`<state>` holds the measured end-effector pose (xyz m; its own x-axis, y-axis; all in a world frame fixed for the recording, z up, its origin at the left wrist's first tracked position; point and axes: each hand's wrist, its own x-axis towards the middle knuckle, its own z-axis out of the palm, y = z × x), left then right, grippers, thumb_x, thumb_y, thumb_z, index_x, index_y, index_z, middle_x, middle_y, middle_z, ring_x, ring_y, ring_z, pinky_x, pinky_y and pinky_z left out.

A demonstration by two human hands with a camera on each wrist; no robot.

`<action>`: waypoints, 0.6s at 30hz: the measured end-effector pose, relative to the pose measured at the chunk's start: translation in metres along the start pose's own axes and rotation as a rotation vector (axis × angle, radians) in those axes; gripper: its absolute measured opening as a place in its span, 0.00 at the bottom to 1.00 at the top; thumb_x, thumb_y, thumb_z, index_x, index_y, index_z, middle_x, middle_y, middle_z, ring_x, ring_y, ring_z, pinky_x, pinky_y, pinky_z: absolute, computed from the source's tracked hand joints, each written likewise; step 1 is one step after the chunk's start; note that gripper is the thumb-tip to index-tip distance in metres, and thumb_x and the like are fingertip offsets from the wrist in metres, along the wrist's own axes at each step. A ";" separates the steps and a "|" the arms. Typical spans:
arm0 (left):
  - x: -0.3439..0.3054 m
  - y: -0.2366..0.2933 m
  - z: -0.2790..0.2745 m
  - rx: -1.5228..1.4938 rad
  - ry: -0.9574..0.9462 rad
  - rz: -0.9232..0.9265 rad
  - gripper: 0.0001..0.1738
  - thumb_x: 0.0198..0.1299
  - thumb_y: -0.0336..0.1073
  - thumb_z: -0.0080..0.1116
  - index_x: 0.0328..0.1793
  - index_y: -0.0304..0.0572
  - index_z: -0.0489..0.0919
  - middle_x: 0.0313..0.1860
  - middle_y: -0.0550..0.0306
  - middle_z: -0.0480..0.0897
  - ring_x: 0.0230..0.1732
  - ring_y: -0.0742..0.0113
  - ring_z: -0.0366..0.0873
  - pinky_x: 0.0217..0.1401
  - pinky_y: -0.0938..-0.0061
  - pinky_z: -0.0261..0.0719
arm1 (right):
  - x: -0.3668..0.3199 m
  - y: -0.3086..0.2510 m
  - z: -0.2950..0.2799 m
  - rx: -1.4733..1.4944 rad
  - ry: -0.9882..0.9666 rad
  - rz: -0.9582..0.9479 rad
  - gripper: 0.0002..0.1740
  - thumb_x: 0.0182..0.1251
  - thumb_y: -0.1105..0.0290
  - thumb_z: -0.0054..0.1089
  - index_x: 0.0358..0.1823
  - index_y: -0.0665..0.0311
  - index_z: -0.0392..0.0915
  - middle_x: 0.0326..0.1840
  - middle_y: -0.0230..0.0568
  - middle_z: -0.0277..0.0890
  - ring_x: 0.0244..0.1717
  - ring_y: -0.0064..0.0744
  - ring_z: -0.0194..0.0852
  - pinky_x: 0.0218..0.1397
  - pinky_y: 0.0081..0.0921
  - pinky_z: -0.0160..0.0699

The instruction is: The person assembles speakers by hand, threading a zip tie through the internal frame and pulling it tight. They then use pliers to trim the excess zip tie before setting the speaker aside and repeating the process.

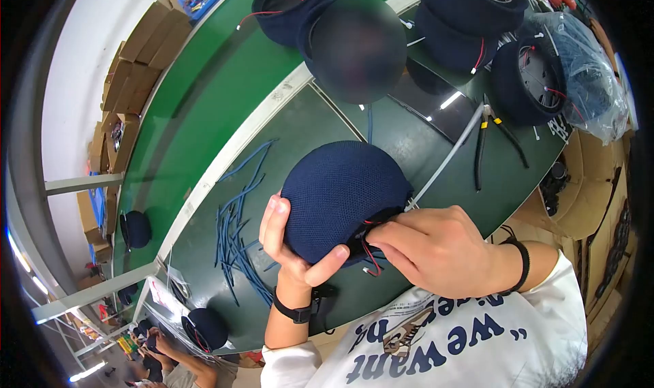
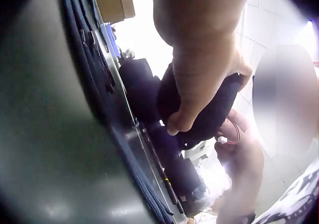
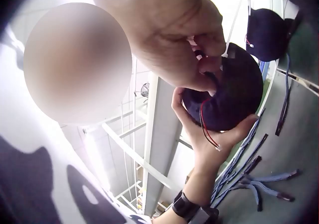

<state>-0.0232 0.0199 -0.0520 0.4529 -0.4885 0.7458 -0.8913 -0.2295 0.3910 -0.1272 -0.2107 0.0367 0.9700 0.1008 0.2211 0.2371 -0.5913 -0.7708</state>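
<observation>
My left hand [image 1: 293, 252] cradles a round housing [image 1: 344, 194] covered in navy mesh fabric, its fingers and thumb spread round the side. At the housing's opening, which faces my body, my right hand [image 1: 443, 248] has curled fingers pinching the fabric edge; the right wrist view shows the fingertips [image 3: 207, 79] tucked in at the rim. A red and black wire [image 3: 202, 119] with a white plug dangles from the opening. A long pale cable tie [image 1: 446, 160] sticks out beside the right hand. The opening's inside is mostly hidden by the fingers.
Blue cords [image 1: 238, 231] lie loose on the green table, left of the housing. Black-handled cutters [image 1: 482, 149] lie on the right. Similar navy housings [image 1: 528, 81] stand at the back, beside a clear plastic bag [image 1: 586, 68]. A cardboard box [image 1: 593, 177] stands at the right edge.
</observation>
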 end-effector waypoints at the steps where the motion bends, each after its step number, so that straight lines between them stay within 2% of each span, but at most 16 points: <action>1: 0.003 0.002 -0.004 -0.026 -0.018 -0.035 0.33 0.54 0.50 0.76 0.68 0.83 0.80 0.76 0.32 0.66 0.75 0.27 0.68 0.75 0.37 0.77 | 0.000 -0.001 0.001 0.013 0.016 0.011 0.11 0.61 0.79 0.72 0.45 0.62 0.85 0.35 0.39 0.87 0.29 0.42 0.86 0.32 0.36 0.86; 7: 0.009 0.010 -0.007 -0.095 -0.004 -0.109 0.31 0.57 0.51 0.75 0.68 0.84 0.80 0.75 0.37 0.65 0.75 0.28 0.67 0.74 0.37 0.78 | 0.002 0.001 0.010 0.177 0.136 0.053 0.07 0.67 0.76 0.69 0.44 0.63 0.80 0.31 0.43 0.84 0.29 0.47 0.86 0.31 0.40 0.84; 9: 0.011 0.019 -0.005 -0.145 0.041 -0.249 0.31 0.57 0.50 0.75 0.68 0.84 0.81 0.75 0.38 0.65 0.75 0.29 0.67 0.75 0.38 0.76 | 0.004 -0.001 0.010 0.177 0.146 0.102 0.06 0.68 0.76 0.69 0.43 0.64 0.80 0.31 0.44 0.84 0.29 0.49 0.86 0.31 0.41 0.84; 10: 0.010 0.026 -0.004 -0.195 0.085 -0.379 0.30 0.56 0.50 0.76 0.67 0.84 0.81 0.75 0.39 0.65 0.75 0.29 0.67 0.76 0.39 0.75 | 0.005 -0.002 0.008 0.168 0.131 0.130 0.06 0.69 0.76 0.69 0.43 0.64 0.80 0.31 0.45 0.85 0.28 0.49 0.86 0.32 0.41 0.84; 12: 0.011 0.030 -0.005 -0.183 0.084 -0.419 0.31 0.56 0.49 0.77 0.68 0.83 0.81 0.76 0.40 0.65 0.75 0.29 0.67 0.77 0.40 0.73 | 0.005 -0.003 0.007 0.151 0.126 0.155 0.06 0.68 0.76 0.69 0.43 0.65 0.81 0.31 0.45 0.85 0.28 0.50 0.86 0.32 0.42 0.85; 15: 0.017 0.022 -0.005 0.012 0.002 -0.150 0.32 0.56 0.48 0.77 0.69 0.82 0.81 0.77 0.37 0.65 0.75 0.29 0.67 0.79 0.41 0.70 | 0.002 0.000 0.014 0.128 0.142 0.125 0.07 0.68 0.77 0.69 0.45 0.65 0.82 0.32 0.47 0.85 0.29 0.51 0.86 0.33 0.43 0.85; 17: 0.019 0.014 -0.003 0.156 0.016 0.033 0.32 0.57 0.47 0.77 0.69 0.81 0.80 0.77 0.35 0.64 0.75 0.30 0.66 0.79 0.41 0.69 | 0.000 0.003 0.017 0.116 0.146 0.080 0.08 0.68 0.77 0.69 0.46 0.66 0.83 0.34 0.48 0.85 0.31 0.52 0.86 0.34 0.43 0.85; 18: 0.016 0.013 -0.001 0.158 0.042 0.005 0.32 0.57 0.48 0.78 0.68 0.82 0.81 0.77 0.34 0.65 0.75 0.30 0.66 0.79 0.41 0.70 | 0.003 0.002 0.015 0.130 0.158 0.058 0.08 0.67 0.78 0.68 0.47 0.67 0.83 0.35 0.48 0.85 0.32 0.52 0.86 0.34 0.43 0.86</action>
<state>-0.0269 0.0100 -0.0343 0.4455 -0.4554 0.7708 -0.8843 -0.3582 0.2995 -0.1231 -0.1997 0.0266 0.9641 -0.0633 0.2577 0.1962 -0.4836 -0.8530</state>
